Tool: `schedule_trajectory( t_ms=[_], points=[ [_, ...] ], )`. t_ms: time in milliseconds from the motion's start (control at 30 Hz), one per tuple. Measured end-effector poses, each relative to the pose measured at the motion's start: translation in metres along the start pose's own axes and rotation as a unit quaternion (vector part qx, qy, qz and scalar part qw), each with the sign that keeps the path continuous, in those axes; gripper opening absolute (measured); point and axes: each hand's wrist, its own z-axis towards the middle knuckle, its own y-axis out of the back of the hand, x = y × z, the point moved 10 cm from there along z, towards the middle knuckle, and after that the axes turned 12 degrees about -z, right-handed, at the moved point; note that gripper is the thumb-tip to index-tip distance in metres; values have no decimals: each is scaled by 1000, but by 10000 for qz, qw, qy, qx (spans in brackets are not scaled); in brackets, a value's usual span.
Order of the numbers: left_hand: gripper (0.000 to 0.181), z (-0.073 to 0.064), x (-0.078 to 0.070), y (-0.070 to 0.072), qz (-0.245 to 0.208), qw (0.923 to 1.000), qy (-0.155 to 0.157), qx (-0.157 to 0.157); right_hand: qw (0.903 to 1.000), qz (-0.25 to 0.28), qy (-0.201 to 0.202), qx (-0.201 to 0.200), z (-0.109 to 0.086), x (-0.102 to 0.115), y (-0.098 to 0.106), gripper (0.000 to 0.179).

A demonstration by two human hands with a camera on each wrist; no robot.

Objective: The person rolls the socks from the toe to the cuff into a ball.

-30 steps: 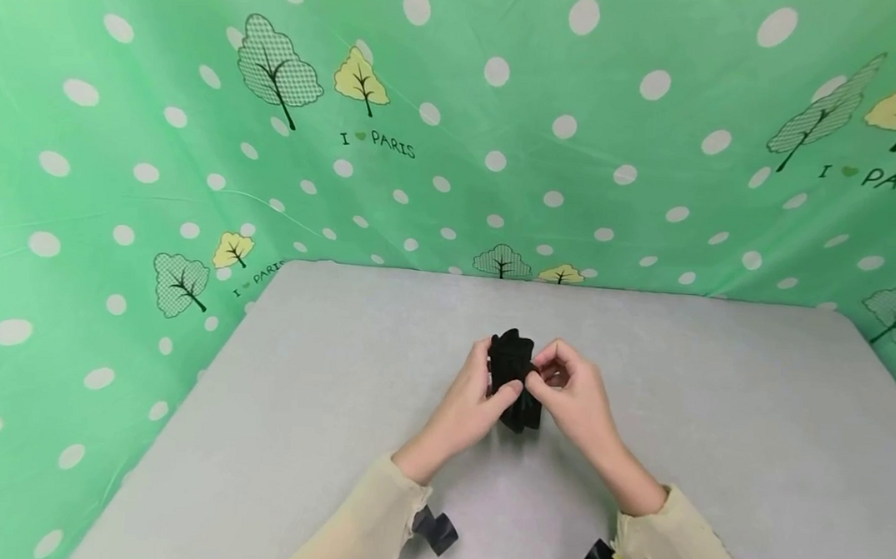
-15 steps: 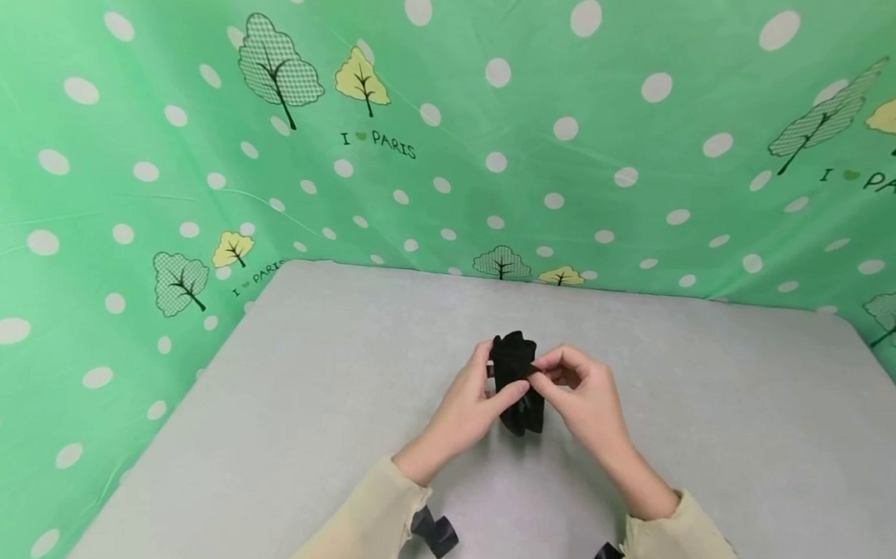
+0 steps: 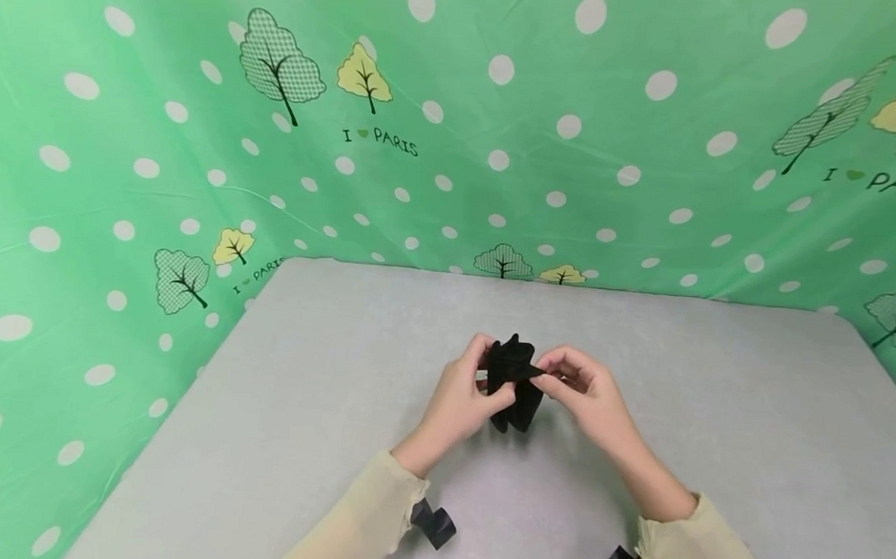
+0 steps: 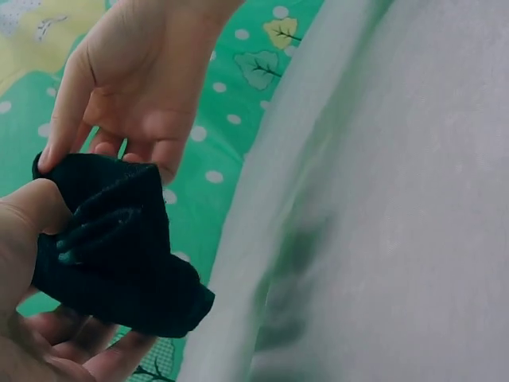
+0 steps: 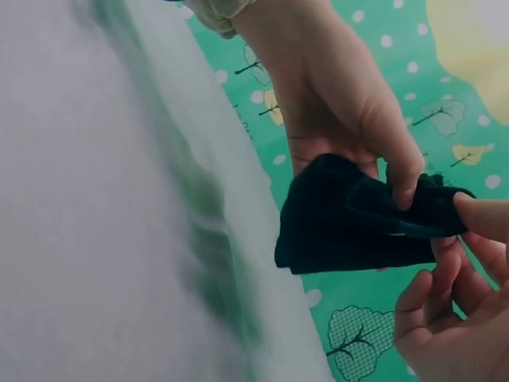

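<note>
Black cloth (image 3: 510, 361), bunched up, sits between my hands over grey worktop (image 3: 324, 374). Left hand (image 3: 459, 397) pinches it, thumb on front, fingers round back. Right hand (image 3: 596, 400) nips pointy corner between thumb and finger. Loads of worktop either side, decent strip beyond too, up to far edge where green dotted sheet (image 3: 454, 130) starts. Near edge cut off, same with cream sleeves (image 3: 355, 509). Folds so dark I can't really make out layers; left fingers partly hidden behind cloth.
</note>
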Motion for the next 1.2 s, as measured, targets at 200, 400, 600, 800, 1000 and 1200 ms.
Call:
schedule_trajectory(
  t_ms=[200,400,600,800,1000,1200],
  points=[
    [35,-2,-1,-5,240,9991,-108,347,9984,-116,315,458,2,9,-5,6],
    [40,-4,-1,-13,194,9966,-166,789,9950,-412,449,793,6,16,-4,4],
    [40,-6,-6,-20,54,9918,-278,1249,9951,-172,319,925,11,16,-3,6],
    [41,-6,-9,-25,-66,9872,-498,1515,9948,119,73,1007,13,10,1,10],
    [42,-11,-11,-30,-250,9825,-721,1699,9916,304,-191,1245,13,-2,1,10],
    [43,-17,-26,-29,-182,9820,-1098,1528,9795,1109,-356,1642,10,-10,-4,15]
  ],
)
